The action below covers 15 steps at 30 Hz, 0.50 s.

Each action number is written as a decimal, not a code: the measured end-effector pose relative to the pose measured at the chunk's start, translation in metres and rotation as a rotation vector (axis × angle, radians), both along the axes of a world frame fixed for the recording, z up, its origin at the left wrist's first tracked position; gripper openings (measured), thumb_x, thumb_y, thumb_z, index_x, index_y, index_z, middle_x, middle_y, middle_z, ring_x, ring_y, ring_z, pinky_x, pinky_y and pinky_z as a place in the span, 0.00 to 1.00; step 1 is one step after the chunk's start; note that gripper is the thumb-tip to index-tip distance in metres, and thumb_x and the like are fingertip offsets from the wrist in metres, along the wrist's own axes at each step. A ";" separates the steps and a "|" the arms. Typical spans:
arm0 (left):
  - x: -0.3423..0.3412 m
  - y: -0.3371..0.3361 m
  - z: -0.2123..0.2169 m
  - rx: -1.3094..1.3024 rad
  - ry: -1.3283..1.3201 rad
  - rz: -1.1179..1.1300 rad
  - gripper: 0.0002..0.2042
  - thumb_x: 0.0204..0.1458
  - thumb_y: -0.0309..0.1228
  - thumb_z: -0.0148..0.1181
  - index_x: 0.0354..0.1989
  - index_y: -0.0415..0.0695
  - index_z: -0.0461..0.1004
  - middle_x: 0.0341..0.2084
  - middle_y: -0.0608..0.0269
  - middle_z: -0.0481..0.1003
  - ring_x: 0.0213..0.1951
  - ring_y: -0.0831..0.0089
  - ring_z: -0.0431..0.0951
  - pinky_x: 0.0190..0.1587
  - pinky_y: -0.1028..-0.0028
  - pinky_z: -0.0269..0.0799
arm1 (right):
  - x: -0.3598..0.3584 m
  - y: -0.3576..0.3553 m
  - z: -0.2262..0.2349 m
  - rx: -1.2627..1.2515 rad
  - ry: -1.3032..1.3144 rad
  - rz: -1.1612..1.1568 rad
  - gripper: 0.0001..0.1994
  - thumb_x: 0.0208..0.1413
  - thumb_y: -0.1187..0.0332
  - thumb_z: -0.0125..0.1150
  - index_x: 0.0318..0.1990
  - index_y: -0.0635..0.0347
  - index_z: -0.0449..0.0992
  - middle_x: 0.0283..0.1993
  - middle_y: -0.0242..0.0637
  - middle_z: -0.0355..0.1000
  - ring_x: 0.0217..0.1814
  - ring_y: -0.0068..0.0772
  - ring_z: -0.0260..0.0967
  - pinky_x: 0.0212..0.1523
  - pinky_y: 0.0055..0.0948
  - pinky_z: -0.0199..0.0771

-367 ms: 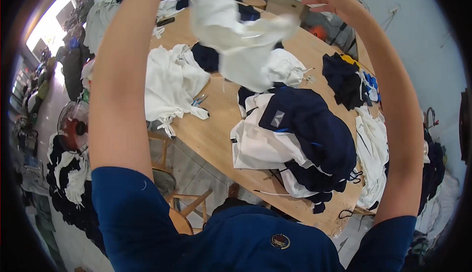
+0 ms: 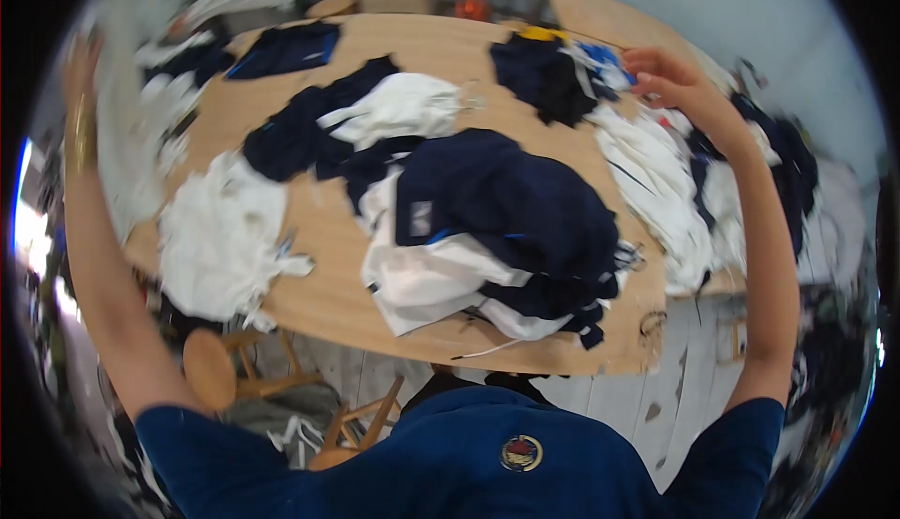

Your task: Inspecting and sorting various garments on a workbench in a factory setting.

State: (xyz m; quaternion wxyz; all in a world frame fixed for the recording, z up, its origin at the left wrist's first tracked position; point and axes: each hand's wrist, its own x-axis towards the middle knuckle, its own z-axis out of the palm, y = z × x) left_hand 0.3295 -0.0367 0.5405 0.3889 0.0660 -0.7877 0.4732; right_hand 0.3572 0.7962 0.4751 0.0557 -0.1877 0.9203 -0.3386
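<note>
At the far left edge, my left hand (image 2: 82, 61) is raised and blurred, with a gold band on the wrist. It appears closed on a long white garment (image 2: 136, 153) hanging beside it, though motion smears the fingertips. My right hand (image 2: 670, 83) is lifted over the right side with its fingers apart and nothing in them. Below it lies a white garment (image 2: 652, 191). In front of me a heap of navy garments (image 2: 506, 205) and pale garments (image 2: 422, 275) rests on the wooden table (image 2: 319, 266).
A crumpled white garment (image 2: 220, 238) lies at the table's left. Farther back are a white bundle (image 2: 408, 106), dark garments (image 2: 300, 135) and a folded navy piece (image 2: 286, 50). A black garment (image 2: 544, 74) sits back right. Wooden stools (image 2: 210, 369) stand below the left edge.
My left hand has swung far left, and the white garment no longer hangs over the table's middle. My right hand sits lower in view. The view has turned, so the table looks more level.
</note>
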 end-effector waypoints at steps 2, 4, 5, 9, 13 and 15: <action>-0.001 0.027 -0.139 1.217 0.226 -0.553 0.23 0.54 0.39 0.44 0.58 0.44 0.57 0.58 0.52 0.56 0.53 0.55 0.64 0.58 0.66 0.55 | 0.025 0.055 -0.008 0.050 -0.027 -0.175 0.16 0.55 0.60 0.49 0.50 0.55 0.67 0.46 0.31 0.68 0.44 0.18 0.66 0.41 0.20 0.65; 0.083 0.021 -0.288 0.397 0.065 -0.481 0.23 0.56 0.42 0.41 0.56 0.41 0.60 0.52 0.43 0.62 0.51 0.50 0.65 0.54 0.63 0.59 | 0.052 0.122 -0.022 0.017 -0.064 -0.336 0.15 0.55 0.61 0.49 0.48 0.54 0.68 0.44 0.30 0.69 0.42 0.19 0.68 0.38 0.19 0.65; 0.078 0.052 -0.321 1.070 -0.014 -0.115 0.22 0.58 0.41 0.37 0.57 0.43 0.58 0.52 0.44 0.63 0.52 0.50 0.64 0.53 0.64 0.60 | 0.064 0.162 -0.032 0.010 -0.058 -0.427 0.14 0.55 0.61 0.49 0.47 0.54 0.69 0.41 0.28 0.70 0.39 0.18 0.69 0.36 0.18 0.65; 0.213 0.091 -0.471 0.997 -0.651 0.397 0.21 0.54 0.32 0.39 0.52 0.29 0.58 0.47 0.37 0.65 0.48 0.45 0.66 0.50 0.60 0.63 | 0.083 0.287 -0.106 0.066 -0.069 -0.622 0.12 0.50 0.63 0.53 0.39 0.57 0.73 0.32 0.30 0.72 0.28 0.21 0.69 0.27 0.20 0.66; 0.203 0.198 -0.502 1.368 -0.621 0.571 0.22 0.48 0.31 0.45 0.51 0.30 0.58 0.46 0.38 0.66 0.51 0.48 0.65 0.52 0.59 0.61 | 0.099 0.386 -0.208 0.515 0.051 -0.620 0.09 0.44 0.65 0.57 0.32 0.58 0.74 0.33 0.42 0.72 0.39 0.45 0.69 0.39 0.37 0.68; 0.223 0.178 -0.482 0.970 -0.478 0.684 0.24 0.48 0.34 0.49 0.52 0.32 0.59 0.46 0.40 0.66 0.51 0.48 0.63 0.52 0.59 0.60 | 0.077 0.402 -0.278 0.469 0.000 -0.552 0.20 0.40 0.63 0.62 0.44 0.53 0.69 0.43 0.45 0.69 0.45 0.46 0.66 0.45 0.38 0.66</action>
